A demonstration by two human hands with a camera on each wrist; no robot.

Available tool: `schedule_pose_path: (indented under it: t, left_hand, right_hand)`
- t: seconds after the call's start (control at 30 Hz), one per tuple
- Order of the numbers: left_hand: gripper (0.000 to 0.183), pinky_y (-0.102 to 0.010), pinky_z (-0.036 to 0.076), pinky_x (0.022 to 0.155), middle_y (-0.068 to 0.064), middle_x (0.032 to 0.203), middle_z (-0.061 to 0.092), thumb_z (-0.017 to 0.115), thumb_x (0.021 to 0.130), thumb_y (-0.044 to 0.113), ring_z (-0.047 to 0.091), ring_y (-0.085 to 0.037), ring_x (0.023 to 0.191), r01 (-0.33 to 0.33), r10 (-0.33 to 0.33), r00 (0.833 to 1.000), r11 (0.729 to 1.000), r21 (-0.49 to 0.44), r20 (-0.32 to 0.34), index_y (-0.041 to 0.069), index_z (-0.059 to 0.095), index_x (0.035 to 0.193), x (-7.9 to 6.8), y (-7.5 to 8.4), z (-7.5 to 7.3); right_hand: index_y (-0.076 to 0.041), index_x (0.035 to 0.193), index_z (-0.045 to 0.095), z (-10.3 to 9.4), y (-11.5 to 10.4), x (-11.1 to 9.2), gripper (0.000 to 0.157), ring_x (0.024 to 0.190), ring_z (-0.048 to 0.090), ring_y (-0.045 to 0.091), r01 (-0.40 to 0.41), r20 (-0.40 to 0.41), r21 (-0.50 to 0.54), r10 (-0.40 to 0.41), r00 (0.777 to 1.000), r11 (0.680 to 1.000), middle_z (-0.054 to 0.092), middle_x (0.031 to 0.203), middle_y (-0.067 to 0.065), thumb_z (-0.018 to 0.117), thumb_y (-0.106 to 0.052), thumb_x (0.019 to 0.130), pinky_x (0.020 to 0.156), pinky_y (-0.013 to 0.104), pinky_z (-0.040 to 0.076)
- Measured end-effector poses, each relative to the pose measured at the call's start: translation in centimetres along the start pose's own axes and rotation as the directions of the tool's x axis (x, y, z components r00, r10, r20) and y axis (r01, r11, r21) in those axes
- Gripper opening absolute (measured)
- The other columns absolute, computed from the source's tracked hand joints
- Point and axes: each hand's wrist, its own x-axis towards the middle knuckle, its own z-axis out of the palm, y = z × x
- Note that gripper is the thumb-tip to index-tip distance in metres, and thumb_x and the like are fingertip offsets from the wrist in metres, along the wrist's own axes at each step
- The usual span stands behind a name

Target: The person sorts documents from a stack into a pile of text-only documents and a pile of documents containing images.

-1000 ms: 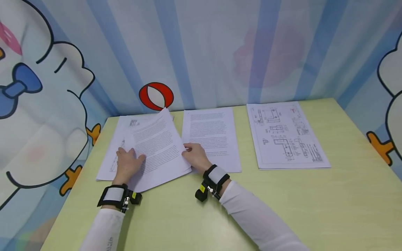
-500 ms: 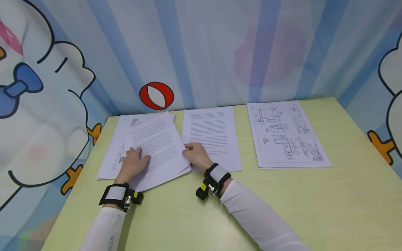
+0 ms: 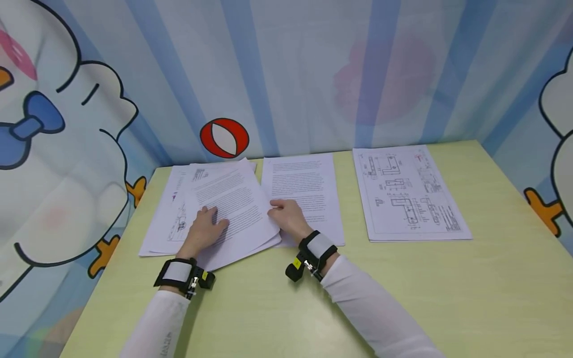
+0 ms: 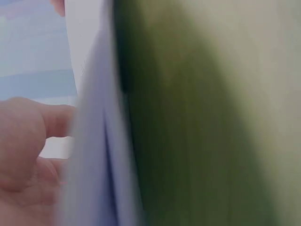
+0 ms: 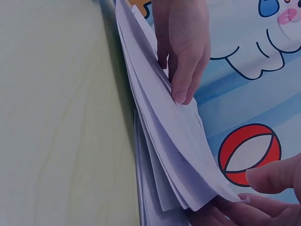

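Observation:
A slanted bundle of printed sheets [image 3: 239, 196] lies over paper with technical drawings [image 3: 179, 219] at the left of the table. My left hand [image 3: 204, 231] rests on the bundle's left side, fingertips and thumb on the top page. At its right edge, my right hand [image 3: 290, 218] holds the raised corner. In the right wrist view the fingers [image 5: 256, 207] of that hand curl under the sheets, while its thumb [image 5: 273, 176] stands a little off the paper. Several layered, fanned edges show there. A blurred sheet edge [image 4: 101, 122] crosses the left wrist view.
A second stack of text pages [image 3: 297, 186] lies partly beneath my right hand. Farther right on the pale table [image 3: 403, 288] lies a stack of drawings [image 3: 405, 199]. Behind the table hangs a striped curtain [image 3: 313, 74] with cartoon figures.
Both hands have moved right, and the slanted bundle has shifted right with them. Its raised top has come down. More of the drawings beneath shows at the left.

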Motion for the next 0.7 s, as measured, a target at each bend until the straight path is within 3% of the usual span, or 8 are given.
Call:
schedule_pose_path:
  t: [0.17, 0.37, 0.63, 0.7]
  left_hand:
    - [0.067, -0.061, 0.016, 0.112, -0.032, 0.153, 0.008, 0.045, 0.095, 0.032, 0.009, -0.049, 0.139, 0.006, -0.006, 1.0, 1.0, -0.027, 0.004, -0.004, 0.023, 0.145, -0.1, 0.2, 0.0]
    - [0.066, -0.06, 0.016, 0.113, -0.03, 0.154, 0.007, 0.046, 0.095, 0.033, 0.01, -0.048, 0.14, 0.009, -0.009, 1.0, 0.999, -0.042, -0.002, -0.003, 0.023, 0.146, 0.0, -0.1, 0.2]
    - [0.066, -0.059, 0.016, 0.113, -0.031, 0.154, 0.008, 0.046, 0.094, 0.032, 0.01, -0.048, 0.14, 0.002, -0.002, 1.0, 0.999, -0.045, -0.005, -0.004, 0.024, 0.145, -0.3, -0.1, 0.2]
    - [0.066, -0.059, 0.016, 0.114, -0.03, 0.154, 0.008, 0.046, 0.094, 0.033, 0.01, -0.047, 0.14, 0.006, -0.006, 1.0, 0.999, -0.046, -0.005, -0.004, 0.024, 0.145, -0.3, -0.2, 0.0]
  right_hand:
    - [-0.008, 0.127, 0.059, 0.2, -0.3, 0.1, 0.043, 0.089, 0.062, 0.019, 0.038, -0.024, -0.063, -0.04, 0.999, 0.997, 0.068, 0.115, 0.013, 0.053, -0.014, 0.085, 0.067, 0.026, 0.046]
    - [-0.006, 0.124, 0.062, 0.8, -0.6, 0.3, 0.039, 0.055, 0.051, 0.012, 0.126, -0.046, -0.182, -0.137, 0.989, 0.975, 0.071, 0.108, 0.012, 0.051, -0.012, 0.087, 0.049, 0.021, 0.036]
    - [-0.005, 0.127, 0.058, 1.6, -0.9, 0.5, 0.041, 0.038, 0.029, 0.009, 0.233, -0.047, -0.365, -0.268, 0.962, 0.901, 0.068, 0.074, 0.016, 0.051, -0.01, 0.087, 0.037, 0.02, 0.024]
    - [-0.004, 0.129, 0.056, 1.8, -1.1, 0.3, 0.043, 0.036, 0.028, 0.008, 0.259, -0.023, -0.403, -0.293, 0.956, 0.878, 0.069, 0.077, 0.019, 0.05, -0.01, 0.087, 0.036, 0.02, 0.024]
